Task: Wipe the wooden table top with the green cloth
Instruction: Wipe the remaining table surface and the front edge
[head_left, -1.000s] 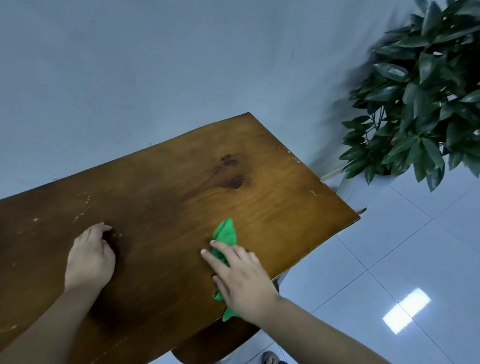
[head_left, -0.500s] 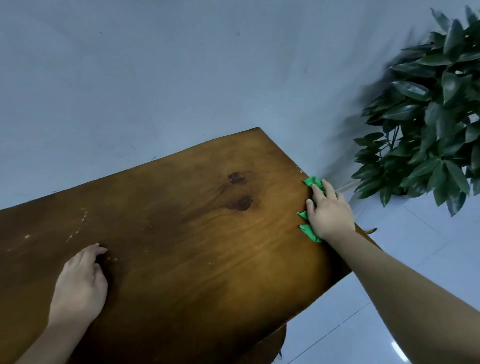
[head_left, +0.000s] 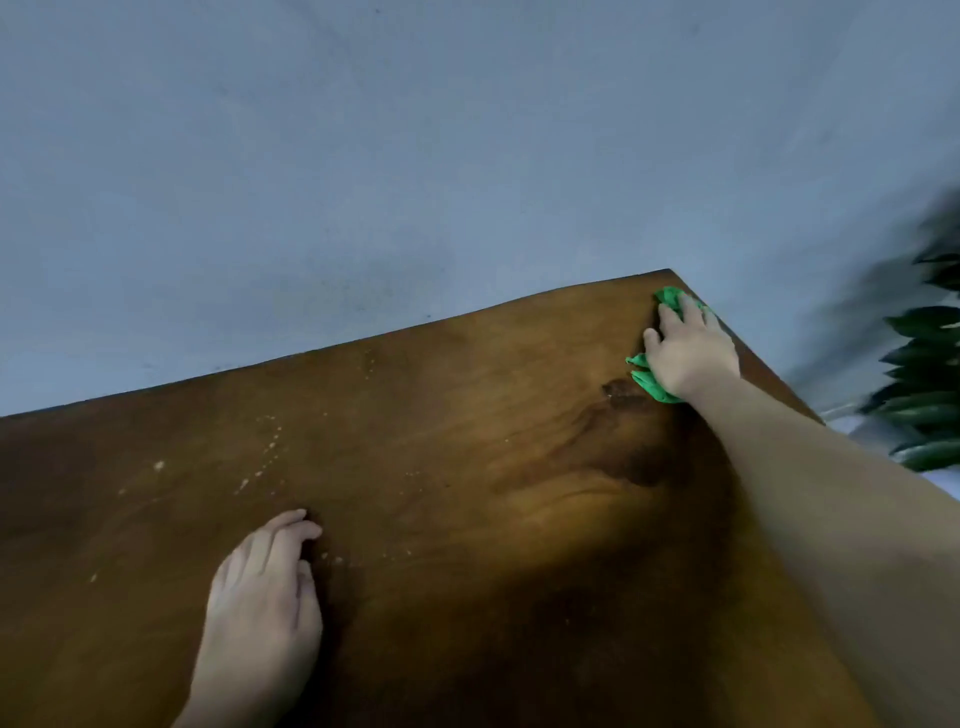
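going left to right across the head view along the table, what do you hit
left hand flat on the wooden table top → dark knot in the wood → right hand pressing the green cloth → potted plant leaves

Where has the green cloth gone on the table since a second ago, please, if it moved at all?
Yes. The cloth went from the near edge to the table's far right corner, under the right hand.
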